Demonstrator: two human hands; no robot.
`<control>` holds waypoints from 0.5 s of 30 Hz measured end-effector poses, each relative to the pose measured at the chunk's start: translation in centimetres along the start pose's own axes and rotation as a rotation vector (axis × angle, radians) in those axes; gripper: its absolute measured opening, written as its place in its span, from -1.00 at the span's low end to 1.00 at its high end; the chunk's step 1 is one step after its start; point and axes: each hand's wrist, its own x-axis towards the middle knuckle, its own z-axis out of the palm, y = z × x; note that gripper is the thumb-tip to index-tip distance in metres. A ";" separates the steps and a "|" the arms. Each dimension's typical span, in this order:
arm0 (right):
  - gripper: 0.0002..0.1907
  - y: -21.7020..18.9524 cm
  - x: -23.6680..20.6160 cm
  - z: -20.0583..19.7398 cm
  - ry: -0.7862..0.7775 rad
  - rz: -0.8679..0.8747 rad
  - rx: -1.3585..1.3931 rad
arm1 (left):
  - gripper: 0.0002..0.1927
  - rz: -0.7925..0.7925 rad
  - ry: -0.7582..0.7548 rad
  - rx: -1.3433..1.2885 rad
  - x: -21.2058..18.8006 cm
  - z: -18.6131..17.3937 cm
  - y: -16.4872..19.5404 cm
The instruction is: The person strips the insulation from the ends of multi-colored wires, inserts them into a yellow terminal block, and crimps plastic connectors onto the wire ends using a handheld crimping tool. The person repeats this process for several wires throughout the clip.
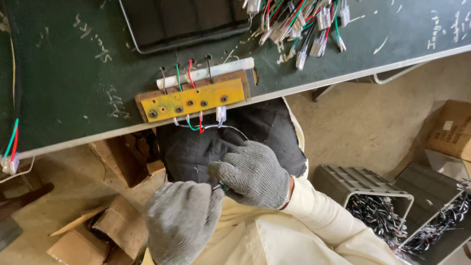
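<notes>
Both my hands wear grey knit gloves and meet below the table edge. My right hand is closed and pinches thin wires that run up to a yellow wooden jig fixed at the table's front edge. My left hand is closed beside it, touching the same wire ends. Green, red and white wires hang from the jig's holes, and a small clear connector dangles there. A white tube lies behind the jig.
The dark green table carries a black tray and a pile of wired connectors at the back. Grey crates with dark wire pieces stand on the floor at right. Cardboard boxes lie at lower left and far right.
</notes>
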 end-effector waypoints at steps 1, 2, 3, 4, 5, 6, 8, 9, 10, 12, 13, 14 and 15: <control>-0.53 -0.3 0.2 -0.1 -0.003 -0.010 -0.015 | -0.81 -0.033 0.024 -0.028 -0.1 -0.3 0.2; -0.52 -0.5 0.3 -0.2 -0.002 -0.021 -0.036 | -0.81 -0.044 0.039 -0.036 -0.2 -0.7 0.4; -0.55 -0.6 0.5 -0.2 -0.008 -0.018 -0.030 | -0.82 -0.050 0.058 -0.044 -0.2 -0.9 0.5; -0.57 -0.7 0.7 -0.2 -0.012 -0.019 -0.029 | -0.83 -0.052 0.081 -0.052 -0.2 -1.1 0.3; -0.59 -0.6 0.8 -0.2 -0.017 -0.018 -0.027 | -0.84 -0.012 0.085 -0.021 -0.2 -1.2 0.1; -0.57 -0.5 0.9 -0.2 -0.008 -0.033 -0.015 | -0.83 0.024 0.081 0.005 -0.3 -1.3 -0.2; -0.55 -0.2 0.7 0.0 -0.009 -0.057 0.024 | -0.81 0.043 0.074 0.036 -0.5 -1.7 -0.7; -0.55 0.2 0.6 0.0 0.008 -0.028 0.010 | -0.81 0.051 0.081 0.049 -0.7 -2.1 -1.1; -0.55 0.8 0.4 0.0 0.027 0.002 -0.002 | -0.80 0.034 0.117 0.067 -0.8 -2.5 -1.4; -0.58 1.1 -0.3 0.0 0.068 0.082 0.016 | -0.78 -0.041 0.221 0.114 -0.9 -3.8 -2.2; -0.61 1.3 -0.6 0.0 0.080 0.114 0.041 | -0.77 -0.092 0.277 0.146 -0.8 -4.0 -2.5; -0.64 1.4 -0.7 0.0 0.091 0.145 0.073 | -0.77 -0.135 0.315 0.170 -0.7 -4.5 -2.8; -0.63 1.5 -0.9 0.2 0.093 0.133 0.095 | -0.76 -0.174 0.336 0.193 -0.8 -5.1 -2.9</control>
